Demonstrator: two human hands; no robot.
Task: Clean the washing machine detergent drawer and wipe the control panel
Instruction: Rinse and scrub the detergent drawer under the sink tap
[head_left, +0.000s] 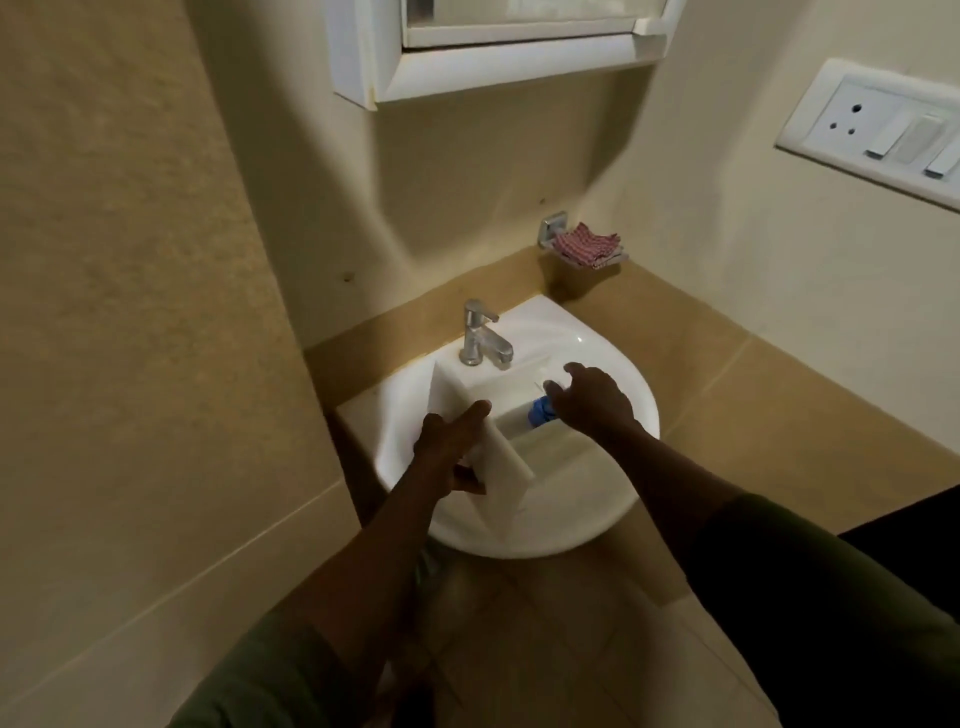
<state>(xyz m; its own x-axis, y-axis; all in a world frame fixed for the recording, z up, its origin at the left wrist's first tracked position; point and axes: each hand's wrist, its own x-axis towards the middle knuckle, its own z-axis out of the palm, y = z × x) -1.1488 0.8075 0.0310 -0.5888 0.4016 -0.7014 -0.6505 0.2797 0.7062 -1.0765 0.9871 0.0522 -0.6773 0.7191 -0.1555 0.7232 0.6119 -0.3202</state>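
Note:
A white plastic detergent drawer (467, 395) lies across the white wash basin (618, 395), under the chrome tap (480, 335). My left hand (449, 449) grips the drawer's front panel at its near left end. A blue insert (540, 411) shows in a right-hand compartment of the drawer. My right hand (589, 400) rests over that end, fingers bent around the part by the blue insert; what it holds is partly hidden.
A red checked cloth (587, 244) lies on a metal soap holder on the wall behind the basin. A white mirror cabinet (493, 62) hangs above. A socket and switch plate (883, 130) sits on the right wall. Tan tiled walls close in on both sides.

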